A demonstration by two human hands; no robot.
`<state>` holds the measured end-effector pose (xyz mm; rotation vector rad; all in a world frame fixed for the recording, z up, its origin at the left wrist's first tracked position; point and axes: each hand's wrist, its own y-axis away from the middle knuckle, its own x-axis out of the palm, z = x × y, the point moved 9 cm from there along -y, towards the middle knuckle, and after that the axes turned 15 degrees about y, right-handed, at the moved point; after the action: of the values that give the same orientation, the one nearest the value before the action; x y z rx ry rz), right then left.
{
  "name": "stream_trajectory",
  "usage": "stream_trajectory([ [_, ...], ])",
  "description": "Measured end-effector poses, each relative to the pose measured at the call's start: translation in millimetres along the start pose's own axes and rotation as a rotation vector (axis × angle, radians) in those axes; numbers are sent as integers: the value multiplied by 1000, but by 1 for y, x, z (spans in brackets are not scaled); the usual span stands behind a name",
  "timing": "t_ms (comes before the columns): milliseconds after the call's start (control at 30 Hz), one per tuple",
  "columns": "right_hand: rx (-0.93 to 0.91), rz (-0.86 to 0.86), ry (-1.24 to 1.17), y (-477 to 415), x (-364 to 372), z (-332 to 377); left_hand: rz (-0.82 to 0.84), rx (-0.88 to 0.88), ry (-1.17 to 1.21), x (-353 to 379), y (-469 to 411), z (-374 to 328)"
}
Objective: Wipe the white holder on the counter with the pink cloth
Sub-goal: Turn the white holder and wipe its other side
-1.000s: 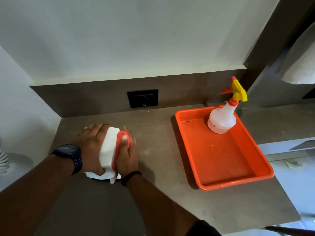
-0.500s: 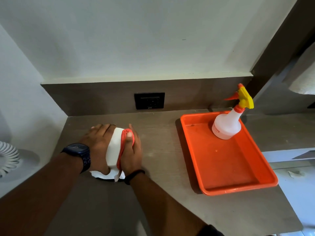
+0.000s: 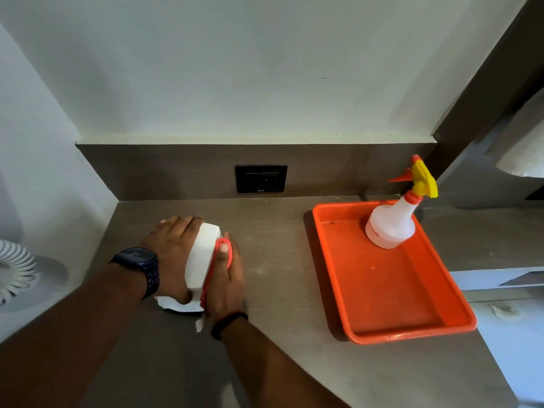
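The white holder (image 3: 201, 257) stands on the grey-brown counter (image 3: 279, 260), left of centre. My left hand (image 3: 172, 248) wraps over its left side and grips it. My right hand (image 3: 226, 278) presses the pink cloth (image 3: 219, 245) flat against the holder's right side, thumb on top of the cloth. Only a thin strip of the cloth shows between my right hand and the holder. A bit of white paper sticks out under the holder's near end.
An orange tray (image 3: 391, 328) lies on the counter to the right, with a white spray bottle (image 3: 391, 225) with a yellow trigger in its far corner. A black wall socket (image 3: 260, 178) sits in the backsplash. A white coiled object (image 3: 14, 269) is at the far left.
My right hand with the cloth has slid a little along the holder's right side. The camera has shifted, so everything sits slightly lower and to the right. My left hand keeps its hold.
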<state>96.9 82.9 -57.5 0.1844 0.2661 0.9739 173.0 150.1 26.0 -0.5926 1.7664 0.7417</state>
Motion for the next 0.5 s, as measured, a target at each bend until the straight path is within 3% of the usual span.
stream_trajectory([
  [133, -53, 0, 40, -19, -10, 17, -2, -7, -8, -1, 1, -2],
  [367, 69, 7, 1, -6, -6, -7, -27, -5, -5, -2, 2, -2],
  [500, -21, 14, 21, 2, -7, 15, -33, 10, 7, 1, 3, 1],
])
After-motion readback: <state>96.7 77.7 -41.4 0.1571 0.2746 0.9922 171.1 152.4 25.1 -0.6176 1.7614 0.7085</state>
